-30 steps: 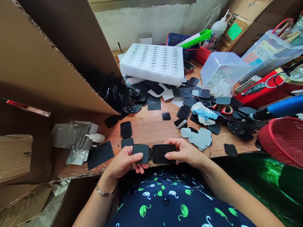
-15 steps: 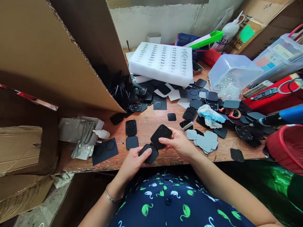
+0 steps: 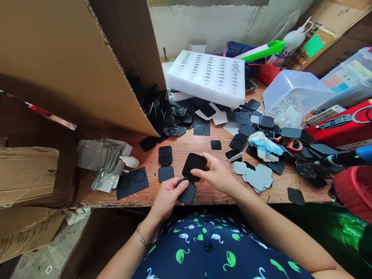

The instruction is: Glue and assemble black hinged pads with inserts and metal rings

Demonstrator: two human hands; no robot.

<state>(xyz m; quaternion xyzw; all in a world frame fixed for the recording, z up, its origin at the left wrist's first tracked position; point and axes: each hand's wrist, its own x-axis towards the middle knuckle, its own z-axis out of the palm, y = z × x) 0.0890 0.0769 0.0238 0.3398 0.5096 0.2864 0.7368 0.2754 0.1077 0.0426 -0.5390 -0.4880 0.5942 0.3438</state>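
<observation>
The hands point(image 3: 166, 198) partly cover the black case point(image 3: 194, 164), and the right edge crops the red basket point(image 3: 353, 192).

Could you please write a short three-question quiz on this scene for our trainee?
1. True or false: the left hand and the right hand hold the same open black case.
2. Multiple choice: what lies just to the right of the right hand in the picture?
A) A clear plastic packet
B) Grey plates
C) A white foam block
3. Fill in the gap: a second open case lies on the wooden ____.

Key:
1. True
2. B
3. table
</observation>
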